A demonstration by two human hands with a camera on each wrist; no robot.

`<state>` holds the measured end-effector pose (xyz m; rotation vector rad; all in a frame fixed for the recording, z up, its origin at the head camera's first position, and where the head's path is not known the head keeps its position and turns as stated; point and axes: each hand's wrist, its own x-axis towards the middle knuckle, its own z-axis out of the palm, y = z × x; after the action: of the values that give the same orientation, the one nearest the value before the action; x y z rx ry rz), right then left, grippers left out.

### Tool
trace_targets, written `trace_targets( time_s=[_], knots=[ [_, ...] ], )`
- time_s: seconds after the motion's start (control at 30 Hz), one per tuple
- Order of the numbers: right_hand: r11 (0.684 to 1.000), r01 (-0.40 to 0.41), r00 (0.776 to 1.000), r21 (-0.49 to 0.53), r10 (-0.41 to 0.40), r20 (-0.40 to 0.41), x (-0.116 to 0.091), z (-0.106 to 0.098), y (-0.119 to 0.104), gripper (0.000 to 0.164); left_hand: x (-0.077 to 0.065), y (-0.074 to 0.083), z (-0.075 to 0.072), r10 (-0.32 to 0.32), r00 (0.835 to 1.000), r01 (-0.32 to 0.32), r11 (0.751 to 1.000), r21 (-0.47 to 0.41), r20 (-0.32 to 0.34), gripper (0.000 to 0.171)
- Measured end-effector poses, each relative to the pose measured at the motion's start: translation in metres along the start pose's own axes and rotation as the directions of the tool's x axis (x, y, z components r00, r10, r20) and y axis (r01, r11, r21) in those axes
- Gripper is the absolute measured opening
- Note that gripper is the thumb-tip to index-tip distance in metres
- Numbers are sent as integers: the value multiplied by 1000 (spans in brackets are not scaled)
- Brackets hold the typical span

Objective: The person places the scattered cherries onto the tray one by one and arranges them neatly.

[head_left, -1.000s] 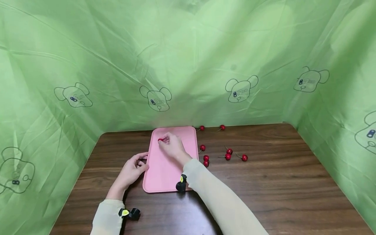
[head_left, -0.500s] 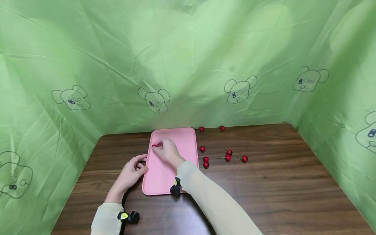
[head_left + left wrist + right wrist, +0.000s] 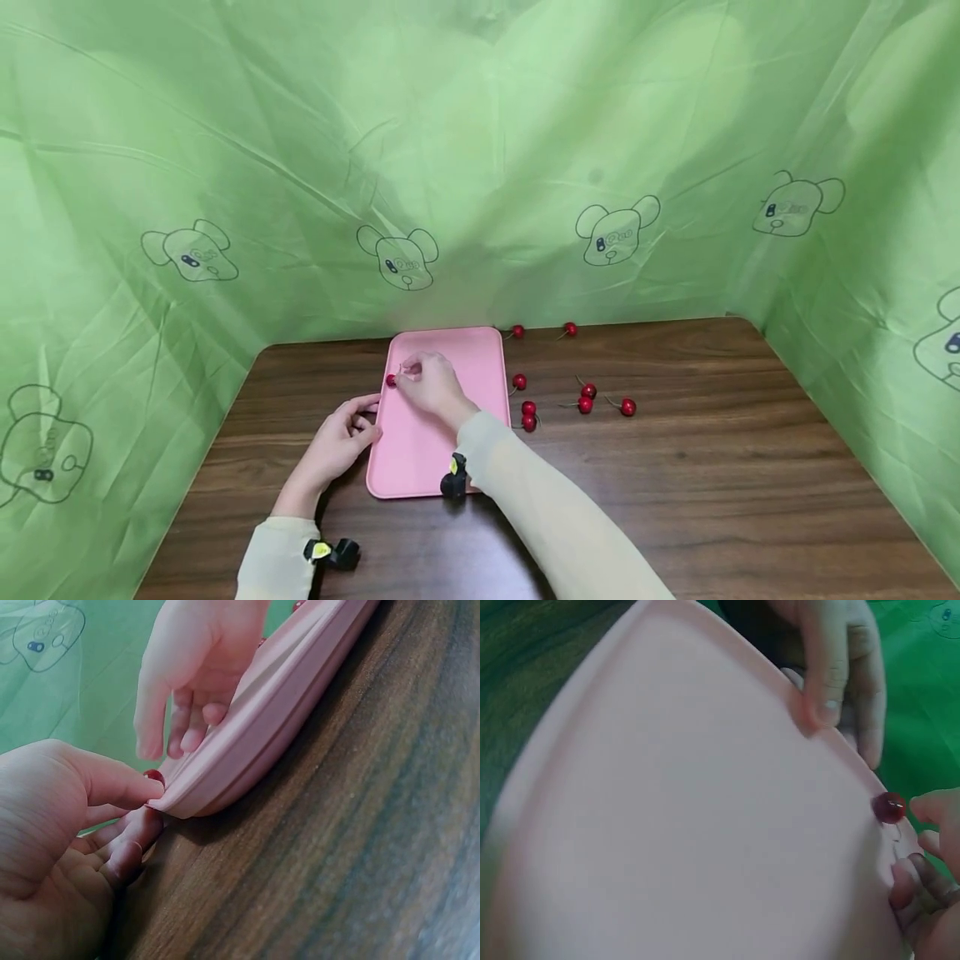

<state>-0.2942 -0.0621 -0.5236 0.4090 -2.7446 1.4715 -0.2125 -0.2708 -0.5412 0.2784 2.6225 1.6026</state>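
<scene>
In the head view a pink tray [image 3: 420, 458] lies on the wooden table. My left hand [image 3: 339, 437] pinches its left rim, thumb over the edge and fingers outside, as the right wrist view also shows. One red cherry [image 3: 392, 381] sits on the tray just inside that rim; its thin stem [image 3: 898, 834] appears in the right wrist view. Over the tray is my right hand [image 3: 433, 385], beside this cherry. Its fingers [image 3: 196, 724] are loosely bent with nothing seen between them, and the cherry looks apart from them.
Several more cherries lie right of the tray: one [image 3: 518, 332] by its far corner, a stacked-looking pair [image 3: 528, 415] near its side, another group [image 3: 586, 398] farther right. A green cloth [image 3: 487, 167] walls the table's back and sides.
The right hand carried the cherry left and toward the left rim, then let it go there. The left hand has kept its grip on the tray.
</scene>
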Motion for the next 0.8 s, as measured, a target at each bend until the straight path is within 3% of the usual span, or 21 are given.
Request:
trace_targets(
  time_s=[0.3, 0.6, 0.8],
  knots=[
    [996, -11, 1000, 94, 10, 4, -9, -51, 9, 34, 0, -1, -1, -16, 1000, 16, 1000, 6, 2, 52],
    [993, 101, 993, 66, -96, -64, -29, -120, 14, 29, 1, -4, 0, -19, 1000, 19, 1000, 1, -7, 52],
    [978, 203, 976, 52, -198, -89, -49, -160, 20, 31, 1, -4, 0, -13, 1000, 13, 1000, -1, -8, 52]
  ],
)
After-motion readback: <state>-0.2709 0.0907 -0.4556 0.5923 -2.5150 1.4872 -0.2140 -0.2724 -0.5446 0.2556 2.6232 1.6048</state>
